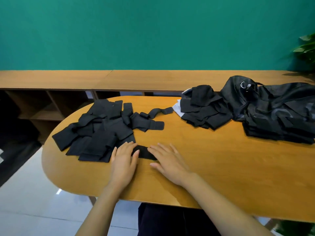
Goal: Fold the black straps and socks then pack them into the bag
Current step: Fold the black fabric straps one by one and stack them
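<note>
Left hand (125, 159) lying flat, gripping nothing, pressing strap (144, 153) at its left end | right hand (167, 160) flat, pressing right end | strap running left-right | bag (272, 106) sitting far right, nearer right hand

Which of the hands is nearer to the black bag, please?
Right. The right hand presses the strap, with the bag far off to its right; the left hand presses that strap further left.

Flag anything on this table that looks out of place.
A white scrap pokes out from under the black cloth pile, odd among all-black items. One strap also trails loose and curled from the heap of straps.
</note>
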Demonstrator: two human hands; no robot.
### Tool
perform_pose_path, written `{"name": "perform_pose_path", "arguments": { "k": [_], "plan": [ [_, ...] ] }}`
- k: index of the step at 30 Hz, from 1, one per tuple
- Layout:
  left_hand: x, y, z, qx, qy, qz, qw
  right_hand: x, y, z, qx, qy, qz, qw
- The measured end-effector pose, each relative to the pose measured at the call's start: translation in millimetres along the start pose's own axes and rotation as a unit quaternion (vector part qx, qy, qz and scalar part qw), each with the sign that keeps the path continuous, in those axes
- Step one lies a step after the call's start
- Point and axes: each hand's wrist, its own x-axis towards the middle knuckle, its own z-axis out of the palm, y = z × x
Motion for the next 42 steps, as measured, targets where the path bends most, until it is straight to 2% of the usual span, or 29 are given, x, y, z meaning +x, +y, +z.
{"name": "perform_pose_path", "arguments": {
  "k": [3,6,9,13,18,22,27,33,37,42],
  "plan": [
    [1.2,-18.5,-9.1,0.052,0.003,-0.009,0.999,13.1,-21.1,14.4,-0.01,-0.029,-0.01,0.999],
    [2.3,-33.3,-14.7,0.1,0.013,-0.013,0.995,9.2,-21.7,17.3,-0.011,-0.033,0.018,0.999],
    [0.3,-43.1,-17.5,0.1,0.031,-0.032,0.994,-7.0,-5.0,10.6,-0.021,-0.019,0.049,0.998],
    [-2.0,-51.5,-13.4,0.098,0.013,-0.051,0.994,-34.5,29.5,2.4,-0.04,-0.016,0.093,0.995],
    [-9.9,-38.1,-6.0,0.106,-0.029,0.062,0.992,-57.9,61.2,-2.7,-0.045,0.022,0.153,0.987],
    [-24.4,-12.9,4.0,0.084,-0.023,0.13,0.988,-60.4,63.0,1.5,-0.032,0.058,0.209,0.976],
    [-30.3,13.9,10.2,0.022,-0.015,0.154,0.988,-60.5,26.5,5.6,-0.001,0.086,0.132,0.987],
    [-36.6,12.7,16.7,-0.042,-0.047,0.126,0.99,-57.0,13.8,10.1,0.042,0.005,0.09,0.995],
    [-43.7,11.8,14.3,-0.044,-0.018,0.13,0.99,-47.4,25.7,0.5,0.103,-0.042,0.049,0.993],
    [-48.7,17.3,16.2,-0.093,-0.03,0.142,0.985,-42.9,28.1,-7.4,0.032,0.012,0.081,0.996]
  ]
}}
